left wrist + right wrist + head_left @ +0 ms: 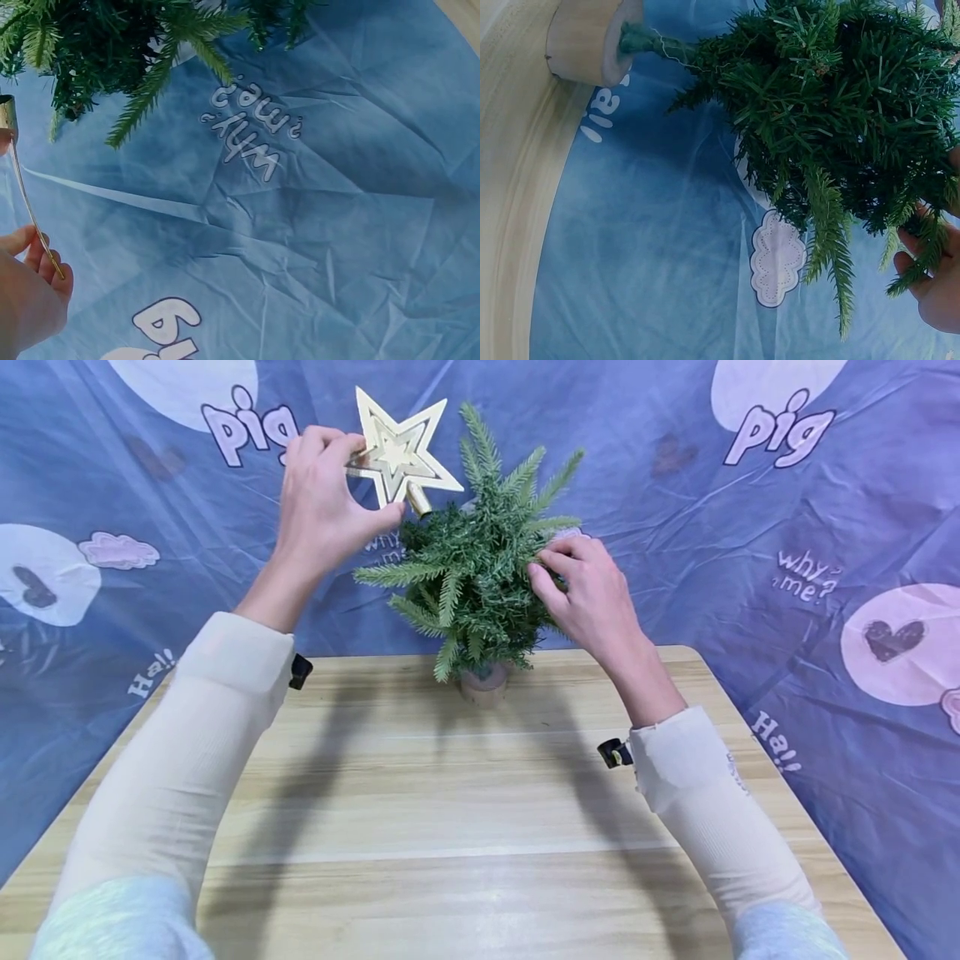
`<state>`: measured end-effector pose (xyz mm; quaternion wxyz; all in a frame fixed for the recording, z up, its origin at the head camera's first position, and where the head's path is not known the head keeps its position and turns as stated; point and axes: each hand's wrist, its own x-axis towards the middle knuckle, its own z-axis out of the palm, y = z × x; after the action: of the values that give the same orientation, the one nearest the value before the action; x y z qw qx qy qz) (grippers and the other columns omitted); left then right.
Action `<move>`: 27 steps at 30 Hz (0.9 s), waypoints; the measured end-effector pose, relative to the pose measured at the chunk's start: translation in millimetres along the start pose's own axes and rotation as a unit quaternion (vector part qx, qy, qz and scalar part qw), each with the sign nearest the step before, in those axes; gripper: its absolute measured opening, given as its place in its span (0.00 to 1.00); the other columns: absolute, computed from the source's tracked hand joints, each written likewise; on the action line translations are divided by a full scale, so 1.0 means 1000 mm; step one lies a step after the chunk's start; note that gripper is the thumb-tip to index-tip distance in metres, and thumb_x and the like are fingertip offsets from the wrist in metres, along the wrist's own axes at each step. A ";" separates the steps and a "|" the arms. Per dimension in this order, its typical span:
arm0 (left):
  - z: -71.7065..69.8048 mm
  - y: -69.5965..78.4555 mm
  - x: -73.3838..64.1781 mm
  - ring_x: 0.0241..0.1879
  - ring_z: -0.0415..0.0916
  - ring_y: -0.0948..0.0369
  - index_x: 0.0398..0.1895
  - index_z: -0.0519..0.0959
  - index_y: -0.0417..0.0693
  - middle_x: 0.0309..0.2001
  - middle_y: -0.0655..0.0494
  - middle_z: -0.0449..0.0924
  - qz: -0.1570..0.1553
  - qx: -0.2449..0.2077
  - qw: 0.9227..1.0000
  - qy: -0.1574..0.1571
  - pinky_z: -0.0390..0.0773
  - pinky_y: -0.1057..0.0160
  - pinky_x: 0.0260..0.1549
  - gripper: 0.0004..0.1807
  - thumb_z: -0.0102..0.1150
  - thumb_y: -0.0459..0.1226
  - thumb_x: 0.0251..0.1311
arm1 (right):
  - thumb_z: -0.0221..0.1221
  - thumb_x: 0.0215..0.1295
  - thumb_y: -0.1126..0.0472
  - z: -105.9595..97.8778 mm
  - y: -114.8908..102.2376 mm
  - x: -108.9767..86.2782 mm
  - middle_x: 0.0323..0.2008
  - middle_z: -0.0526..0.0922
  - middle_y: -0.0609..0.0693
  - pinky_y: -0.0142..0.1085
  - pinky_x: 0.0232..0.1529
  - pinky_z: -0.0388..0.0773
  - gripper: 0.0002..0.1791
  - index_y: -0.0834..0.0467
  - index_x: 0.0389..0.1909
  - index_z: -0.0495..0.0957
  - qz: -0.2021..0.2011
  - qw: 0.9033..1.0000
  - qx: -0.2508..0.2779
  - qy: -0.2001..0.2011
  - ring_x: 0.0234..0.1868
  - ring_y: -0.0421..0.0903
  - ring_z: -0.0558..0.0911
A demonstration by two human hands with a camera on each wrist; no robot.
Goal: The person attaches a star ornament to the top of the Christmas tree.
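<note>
My left hand (318,497) holds a gold star tree topper (397,453) by its left side, up beside the small artificial Christmas tree (487,560). In the left wrist view the star (30,206) appears edge-on, with the fingers on its rim and its short gold socket (7,114) near the tree's branches. My right hand (588,593) is at the tree's right side, fingers curled among the greenery. The right wrist view shows those fingers round a branch (928,247), partly hidden by needles. A round wooden base (592,41) carries the tree upright.
The tree stands near the far edge of a light wood table (465,802). Close behind it hangs a blue printed cloth (660,510), which also runs along both sides. Each sleeve cuff has a small black device (615,753) next to it.
</note>
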<state>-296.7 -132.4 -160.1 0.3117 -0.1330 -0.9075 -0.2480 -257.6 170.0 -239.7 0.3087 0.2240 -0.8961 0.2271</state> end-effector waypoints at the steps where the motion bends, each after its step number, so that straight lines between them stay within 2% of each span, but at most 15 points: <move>1: 0.000 0.001 0.001 0.63 0.61 0.56 0.67 0.74 0.44 0.63 0.51 0.69 -0.005 0.000 1.000 -0.002 0.59 0.63 0.64 0.40 0.74 0.50 0.51 | 0.55 0.76 0.53 0.000 0.000 0.000 0.52 0.82 0.56 0.50 0.55 0.73 0.20 0.64 0.51 0.86 -0.001 1.000 0.000 0.000 0.56 0.56 0.75; 9: 0.001 0.011 0.009 0.59 0.60 0.60 0.67 0.75 0.47 0.62 0.53 0.68 -0.034 0.008 0.999 -0.002 0.59 0.64 0.62 0.38 0.73 0.51 0.53 | 0.55 0.76 0.53 0.001 0.001 0.001 0.51 0.82 0.56 0.50 0.55 0.73 0.20 0.64 0.50 0.86 -0.008 1.000 0.000 0.003 0.55 0.57 0.76; 21: 0.004 0.018 0.021 0.55 0.56 0.62 0.69 0.73 0.47 0.59 0.54 0.66 -0.025 0.026 0.999 0.020 0.60 0.65 0.58 0.40 0.72 0.50 0.52 | 0.56 0.75 0.53 0.001 0.001 -0.001 0.50 0.83 0.56 0.48 0.54 0.73 0.19 0.64 0.49 0.86 -0.016 1.000 -0.001 0.009 0.55 0.56 0.76; 27: 0.007 0.023 0.026 0.58 0.57 0.61 0.70 0.72 0.47 0.62 0.53 0.66 -0.023 0.022 0.999 0.009 0.60 0.66 0.61 0.41 0.72 0.50 0.52 | 0.56 0.75 0.53 0.001 0.000 0.000 0.51 0.83 0.56 0.48 0.55 0.72 0.19 0.64 0.49 0.86 -0.017 1.000 -0.001 0.008 0.55 0.56 0.76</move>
<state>-311.3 -107.1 -139.7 0.3168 -0.1033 -0.9127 -0.2364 -258.1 170.0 -240.3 0.3196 0.2367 -0.8901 0.2227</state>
